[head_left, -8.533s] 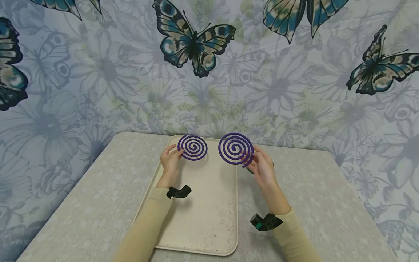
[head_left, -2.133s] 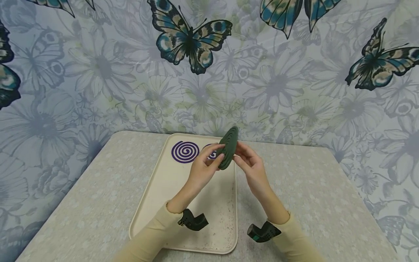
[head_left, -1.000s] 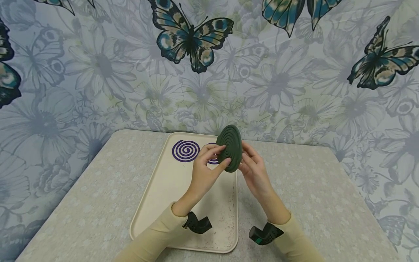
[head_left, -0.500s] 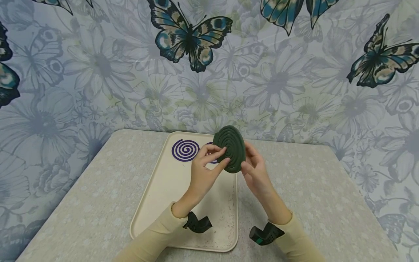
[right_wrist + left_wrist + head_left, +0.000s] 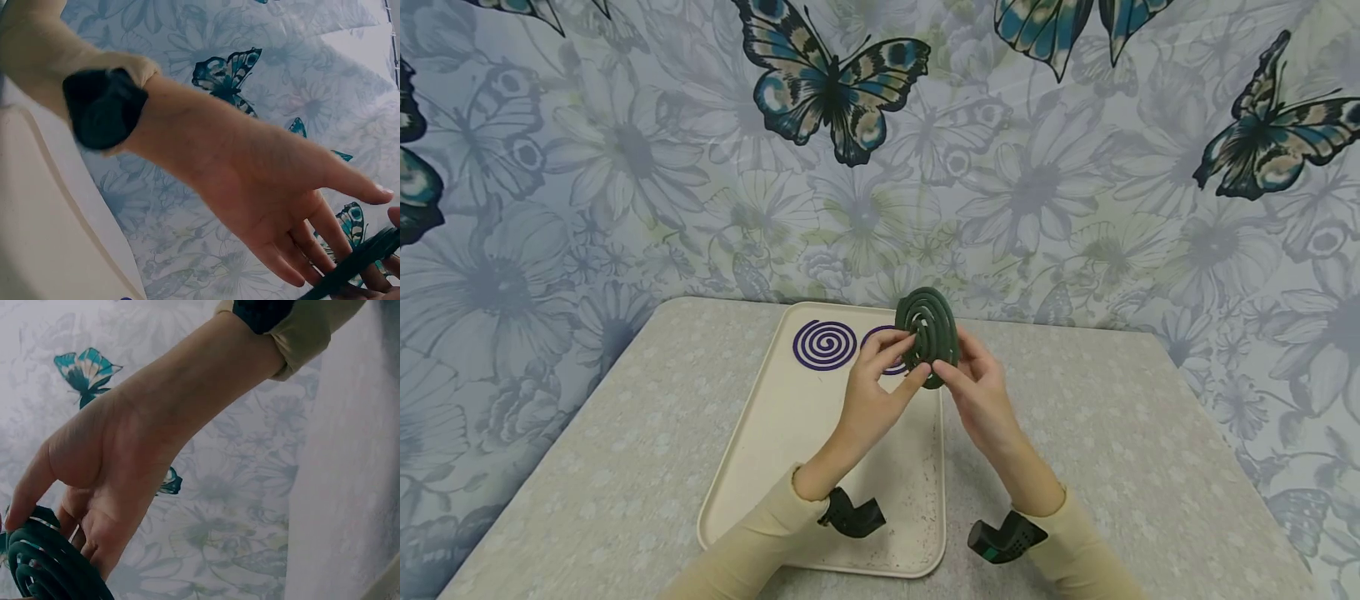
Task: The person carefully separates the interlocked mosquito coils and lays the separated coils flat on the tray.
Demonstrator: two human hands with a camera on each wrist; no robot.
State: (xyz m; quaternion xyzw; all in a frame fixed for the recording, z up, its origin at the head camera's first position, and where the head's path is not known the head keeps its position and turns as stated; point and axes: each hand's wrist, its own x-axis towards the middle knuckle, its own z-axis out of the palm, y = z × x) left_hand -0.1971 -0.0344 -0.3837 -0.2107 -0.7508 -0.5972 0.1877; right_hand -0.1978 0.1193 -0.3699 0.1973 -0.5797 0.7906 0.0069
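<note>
A dark green mosquito coil point(image 5: 942, 325) is held up over the tray's back right corner, tilted on edge. Bright gaps show between some of its inner rings. My left hand point(image 5: 872, 392) pinches its left side near the middle, and in the left wrist view the thumb lies on the coil's rings point(image 5: 59, 559). My right hand point(image 5: 988, 400) holds the right edge, thumb in front and fingers behind. On the tray point(image 5: 775, 467) lies a purple mosquito coil point(image 5: 824, 345). A second purple coil point(image 5: 874, 336) beside it is partly hidden by my left hand.
The cream tray lies lengthwise on a table with a pale patterned cover point(image 5: 1075, 433). Behind the table hangs a butterfly-print cloth point(image 5: 1037, 242). Each wrist wears a black camera mount point(image 5: 856, 512).
The two purple coils, earlier held one in each hand, now lie on the tray. Both hands have since lifted the green coil and turned it; gaps have opened between its rings.
</note>
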